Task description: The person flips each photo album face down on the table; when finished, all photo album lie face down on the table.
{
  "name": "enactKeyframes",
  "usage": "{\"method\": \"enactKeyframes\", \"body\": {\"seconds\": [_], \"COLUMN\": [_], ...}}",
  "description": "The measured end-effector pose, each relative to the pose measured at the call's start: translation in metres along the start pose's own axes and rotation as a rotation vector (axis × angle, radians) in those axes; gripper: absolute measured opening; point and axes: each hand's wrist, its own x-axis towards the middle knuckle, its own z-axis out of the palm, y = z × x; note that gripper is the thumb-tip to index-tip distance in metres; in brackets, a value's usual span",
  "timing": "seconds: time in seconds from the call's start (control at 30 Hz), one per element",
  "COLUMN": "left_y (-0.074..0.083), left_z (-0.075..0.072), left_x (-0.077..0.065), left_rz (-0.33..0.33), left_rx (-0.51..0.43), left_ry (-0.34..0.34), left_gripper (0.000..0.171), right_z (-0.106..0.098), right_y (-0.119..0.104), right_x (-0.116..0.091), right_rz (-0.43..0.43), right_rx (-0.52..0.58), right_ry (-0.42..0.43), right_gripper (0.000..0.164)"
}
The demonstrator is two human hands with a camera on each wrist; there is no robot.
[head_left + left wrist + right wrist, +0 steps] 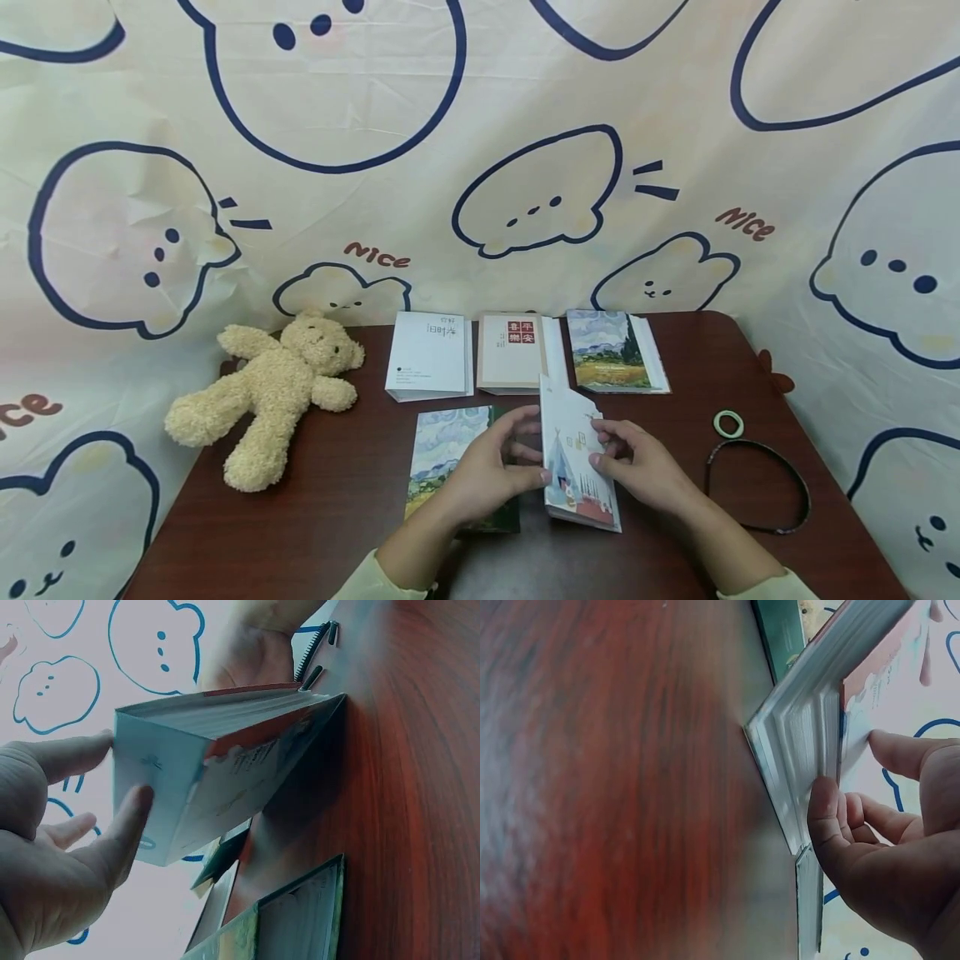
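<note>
A white album (577, 454) with a tent picture and a barcode on its cover stands tilted on its edge before me. My left hand (491, 471) touches its pale spine; the left wrist view shows nearly straight fingers against the spine (154, 780). On the opposite side my right hand (641, 462) pinches the free edge, thumb on the cover and fingers at the page side. The right wrist view shows the pages (799, 750) fanned slightly apart. Partly under my left forearm lies an album with a landscape painting (442, 446) and a dark green edge.
Along the back lie a white album (427, 354), a beige one with red characters (510, 367) and a painted-landscape one (607, 354). A cream teddy bear (277, 400) lies left. To the right are a pale green ring (729, 424) and a thin dark hoop (806, 500).
</note>
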Motion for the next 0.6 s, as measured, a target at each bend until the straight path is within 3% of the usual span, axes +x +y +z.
{"method": "enactKeyframes", "body": {"seconds": [0.37,0.6], "left_y": [0.0043,0.0051], "left_z": [0.0009,0.0033], "left_x": [0.0045,0.0069], "left_rz": [0.006,0.048], "left_rx": [-0.019,0.025], "left_ry": [0.021,0.030], "left_gripper": [0.079,0.075], "right_z": [0.0035,0.0049], "right_y": [0.0013,0.0036], "right_x": [0.0017,0.0024], "right_rz": [0.029,0.037], "right_rx": [0.120,0.219], "right_ry": [-0.021,-0.060], "right_gripper": [0.053,0.056]}}
